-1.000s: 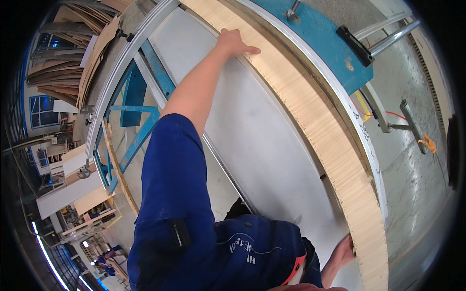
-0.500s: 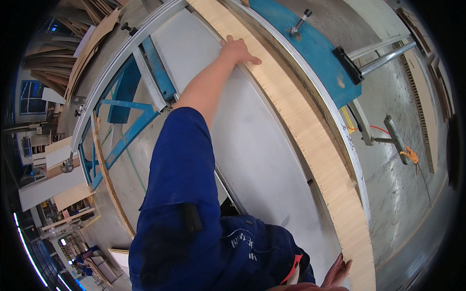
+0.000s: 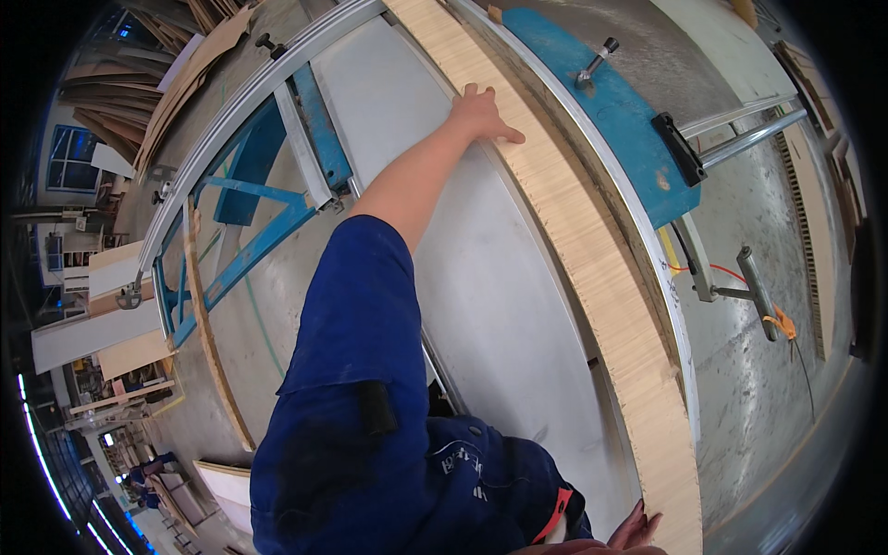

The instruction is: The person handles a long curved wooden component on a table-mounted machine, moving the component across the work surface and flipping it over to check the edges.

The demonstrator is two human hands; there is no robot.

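A long strip of pale wood board (image 3: 606, 305) lies lengthwise on the grey metal table (image 3: 490, 268) of a blue-framed machine. My left hand (image 3: 483, 116) reaches far along it. The thumb and fingers are spread and rest on the board's left edge. Close to my body, my right hand (image 3: 634, 529) touches the same edge near the board's near end. Its fingers look stretched and apart, though the picture's lower rim cuts off part of the hand. A metal rail (image 3: 592, 139) runs along the board's right side.
A blue machine part (image 3: 610, 111) with a clamp knob (image 3: 597, 63) stands to the right. Beyond it, a metal handle (image 3: 758, 294) has an orange tie. At left are a blue support frame (image 3: 264, 250) and a narrow wood offcut (image 3: 208, 333). Stacked boards (image 3: 106, 92) stand farther off.
The whole view has shifted slightly. Both hands keep about the same places on the board's left edge, and the board shows no clear movement on the table.
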